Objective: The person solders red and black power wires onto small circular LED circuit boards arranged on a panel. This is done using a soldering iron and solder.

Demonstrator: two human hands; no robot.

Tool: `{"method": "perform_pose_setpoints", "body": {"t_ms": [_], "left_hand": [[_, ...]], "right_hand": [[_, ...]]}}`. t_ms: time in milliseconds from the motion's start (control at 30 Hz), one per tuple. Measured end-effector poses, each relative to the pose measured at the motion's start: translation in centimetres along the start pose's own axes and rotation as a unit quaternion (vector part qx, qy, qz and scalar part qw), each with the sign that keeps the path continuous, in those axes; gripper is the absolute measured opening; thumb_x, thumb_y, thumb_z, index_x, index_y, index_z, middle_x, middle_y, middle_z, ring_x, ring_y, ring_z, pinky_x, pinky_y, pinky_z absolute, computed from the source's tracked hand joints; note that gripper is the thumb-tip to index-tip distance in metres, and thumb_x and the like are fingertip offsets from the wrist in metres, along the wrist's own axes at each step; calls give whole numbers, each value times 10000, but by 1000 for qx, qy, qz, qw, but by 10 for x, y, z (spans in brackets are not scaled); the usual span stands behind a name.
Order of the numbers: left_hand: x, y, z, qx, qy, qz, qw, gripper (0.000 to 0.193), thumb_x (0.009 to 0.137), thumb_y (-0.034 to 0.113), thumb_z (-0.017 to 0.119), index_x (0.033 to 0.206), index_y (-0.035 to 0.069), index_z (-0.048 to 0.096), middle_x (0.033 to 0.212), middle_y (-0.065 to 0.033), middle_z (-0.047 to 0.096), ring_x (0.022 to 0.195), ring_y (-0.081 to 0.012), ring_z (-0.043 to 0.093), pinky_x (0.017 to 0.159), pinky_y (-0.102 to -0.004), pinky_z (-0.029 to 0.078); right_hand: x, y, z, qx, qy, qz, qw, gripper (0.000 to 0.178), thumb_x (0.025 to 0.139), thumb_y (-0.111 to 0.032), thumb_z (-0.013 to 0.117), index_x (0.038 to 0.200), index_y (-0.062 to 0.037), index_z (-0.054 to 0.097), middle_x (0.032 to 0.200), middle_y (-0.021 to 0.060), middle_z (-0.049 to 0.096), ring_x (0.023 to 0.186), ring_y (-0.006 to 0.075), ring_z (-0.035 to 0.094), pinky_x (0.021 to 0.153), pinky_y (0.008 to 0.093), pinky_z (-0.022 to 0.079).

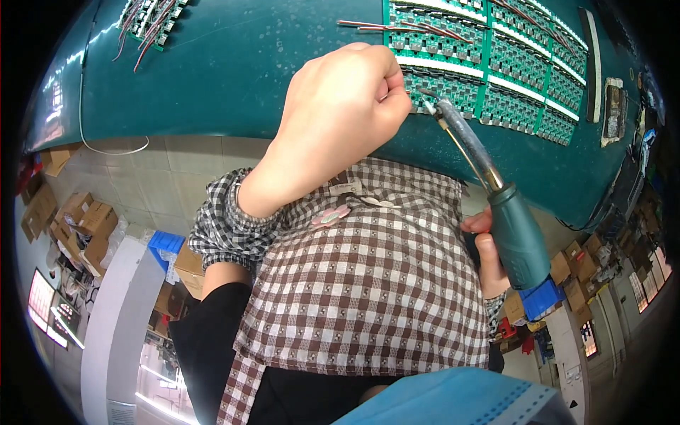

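My left hand (pixel 347 92) is closed in a pinch at the near left edge of a panel of green circuit boards (pixel 517 106). What its fingers hold, if anything, is hidden behind them. My right hand (pixel 489 258) grips a soldering iron (pixel 520 234) by its dark green handle. The iron's metal shaft slants up and to the left, and its tip is close beside my left fingertips, over the near row of boards. Whether the tip touches a board I cannot tell. Red, black and white wires (pixel 432 30) lie across the panel's upper left part.
On the green work surface (pixel 212 78), a smaller group of boards with wires (pixel 152 25) lies at the far left. A dark strip with a pale edge (pixel 593 67) and a small worn metal holder (pixel 613 113) stand right of the panel. Cardboard boxes (pixel 92 219) are stacked beyond the table.
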State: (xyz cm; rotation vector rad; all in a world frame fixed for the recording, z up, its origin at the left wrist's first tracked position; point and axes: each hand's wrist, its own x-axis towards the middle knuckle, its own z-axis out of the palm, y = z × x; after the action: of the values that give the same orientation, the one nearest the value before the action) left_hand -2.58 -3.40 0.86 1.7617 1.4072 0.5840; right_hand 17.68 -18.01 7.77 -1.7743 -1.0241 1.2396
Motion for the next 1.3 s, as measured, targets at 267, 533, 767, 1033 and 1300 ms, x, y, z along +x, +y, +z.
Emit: {"method": "perform_pose_setpoints", "body": {"t_ms": [267,533,767,1033,1300], "left_hand": [[1,-1,0,3,-3,9,1000,49,723,71,627,735,33,598,628,-53,535,545,-143,500,530,-276,418],[1,-2,0,6,-3,15,1000,50,724,69,627,734,32,595,627,-61,538,545,-155,509,527,-280,422],[1,-3,1,10,7,28,1000,51,715,60,632,727,34,590,627,-63,534,545,-164,509,524,-287,421],[1,-3,1,8,9,32,999,58,715,58,633,726,28,585,629,-70,532,545,-173,510,523,-292,423],[0,-2,0,10,7,30,999,60,718,62,637,730,26,590,633,-66,539,549,-167,514,524,-288,427]], "right_hand": [[0,-4,2,-26,-13,16,999,449,831,-155,666,1166,97,506,846,129,591,788,231,604,734,389,526],[0,-7,2,-37,-20,41,998,452,840,-170,653,1173,95,501,863,126,587,784,230,601,752,381,516],[0,-9,1,-51,-31,52,997,446,848,-180,648,1173,89,503,871,114,602,809,228,613,795,379,494],[0,-7,1,-44,-35,38,998,421,853,-145,633,1176,90,497,869,112,606,799,226,612,791,381,502],[0,-5,-4,-77,-58,31,995,431,871,-165,634,1192,83,487,853,98,587,827,217,598,799,388,507]]}}
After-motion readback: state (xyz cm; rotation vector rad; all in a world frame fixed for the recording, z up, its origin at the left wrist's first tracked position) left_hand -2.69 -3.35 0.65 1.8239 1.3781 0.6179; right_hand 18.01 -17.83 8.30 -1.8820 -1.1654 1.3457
